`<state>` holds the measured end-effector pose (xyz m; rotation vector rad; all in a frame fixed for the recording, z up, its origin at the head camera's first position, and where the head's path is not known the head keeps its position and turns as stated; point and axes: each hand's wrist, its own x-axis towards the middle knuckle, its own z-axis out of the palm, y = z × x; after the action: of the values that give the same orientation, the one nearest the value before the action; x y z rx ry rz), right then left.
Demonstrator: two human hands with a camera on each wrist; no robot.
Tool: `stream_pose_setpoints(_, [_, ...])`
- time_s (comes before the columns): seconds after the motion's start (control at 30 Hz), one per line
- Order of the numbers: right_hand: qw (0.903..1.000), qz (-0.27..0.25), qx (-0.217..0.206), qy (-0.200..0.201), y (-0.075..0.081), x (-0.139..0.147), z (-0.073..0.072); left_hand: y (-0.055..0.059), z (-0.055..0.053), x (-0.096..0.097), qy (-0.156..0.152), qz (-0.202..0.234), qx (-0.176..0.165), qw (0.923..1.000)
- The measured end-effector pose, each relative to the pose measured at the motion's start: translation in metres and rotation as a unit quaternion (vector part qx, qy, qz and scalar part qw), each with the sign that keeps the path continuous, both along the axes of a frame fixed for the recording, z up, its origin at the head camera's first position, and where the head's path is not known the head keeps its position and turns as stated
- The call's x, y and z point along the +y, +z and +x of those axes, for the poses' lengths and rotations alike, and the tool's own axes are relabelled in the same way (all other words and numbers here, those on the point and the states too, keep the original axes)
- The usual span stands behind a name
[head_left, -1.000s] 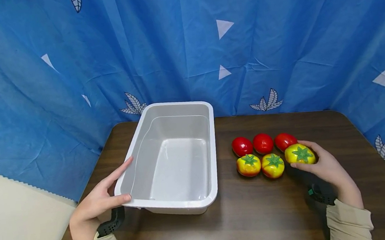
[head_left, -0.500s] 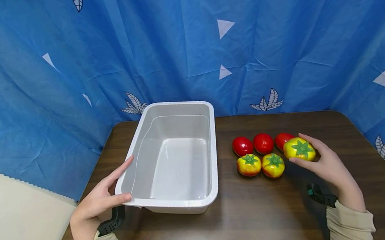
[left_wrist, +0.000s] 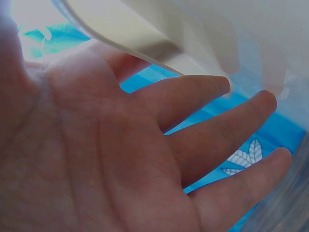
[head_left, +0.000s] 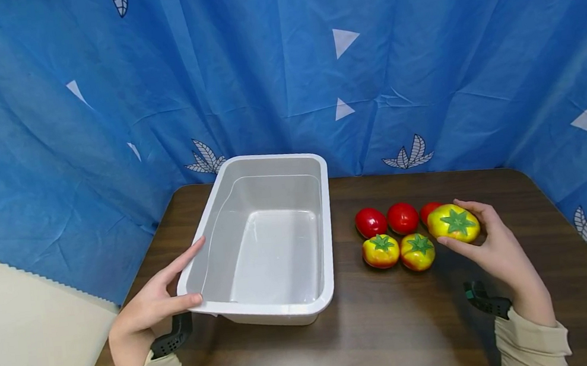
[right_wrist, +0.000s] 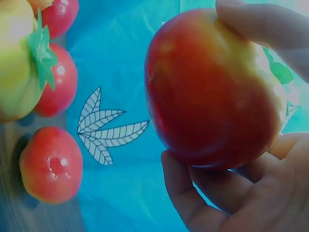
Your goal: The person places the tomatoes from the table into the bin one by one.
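In the head view my right hand (head_left: 501, 244) grips a glossy yellow-and-red tomato (head_left: 453, 223) topped by a green star of leaves, thumb on its near side and fingers on its far side. The right wrist view shows the tomato's red underside (right_wrist: 207, 92). It hangs above the table and partly covers a red oval fruit (head_left: 429, 210) behind it. My left hand (head_left: 150, 302) is at the near-left corner of a light grey plastic basin (head_left: 325, 227), thumb and index finger lying over the rim. The other fingers (left_wrist: 227, 140) extend straight outside the wall.
Two more yellow-and-red tomatoes, one on the left (head_left: 380, 251) and one on the right (head_left: 417, 252), sit in front of two red fruits, a left one (head_left: 370, 222) and a middle one (head_left: 403, 218). Blue curtain (head_left: 270, 60) hangs behind the dark wooden table (head_left: 385, 340).
My right hand has lifted the yellow-and-red tomato off the table and shifted it slightly left, covering more of the red fruit behind. The left hand and basin stay in place.
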<state>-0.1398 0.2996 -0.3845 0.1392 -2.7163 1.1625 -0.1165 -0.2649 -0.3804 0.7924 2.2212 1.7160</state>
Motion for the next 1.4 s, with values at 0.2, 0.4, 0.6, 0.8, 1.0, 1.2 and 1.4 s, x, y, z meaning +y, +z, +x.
stream_pose_setpoints(0.2, [0.9998,-0.006,0.017,0.001,0.003,-0.009,0.002,0.0,0.0,0.0,0.003,-0.002,0.004,1.0])
stream_pose_setpoints(0.4, [0.999,-0.005,0.045,0.002,0.007,-0.02,0.002,0.0,0.0,0.0,0.005,-0.005,0.002,1.0])
stream_pose_setpoints(0.6, [0.9987,-0.01,0.05,0.01,0.01,-0.029,0.003,0.0,0.0,-0.001,0.003,-0.003,0.001,1.0])
stream_pose_setpoints(0.8, [0.9981,-0.023,0.053,0.023,0.012,-0.042,0.002,0.001,0.0,-0.001,0.003,-0.005,0.003,1.0])
stream_pose_setpoints(1.0, [0.9972,-0.036,0.054,0.036,0.014,-0.055,0.002,0.001,0.0,0.0,0.007,-0.006,0.001,1.0])
stream_pose_setpoints(1.2, [0.9948,-0.068,0.055,0.053,0.019,-0.068,0.002,0.001,0.0,0.0,0.008,-0.011,0.01,0.9999])
stream_pose_setpoints(1.4, [0.991,-0.094,0.062,0.073,0.024,-0.08,0.002,0.002,0.0,0.001,0.011,-0.01,0.007,0.9999])
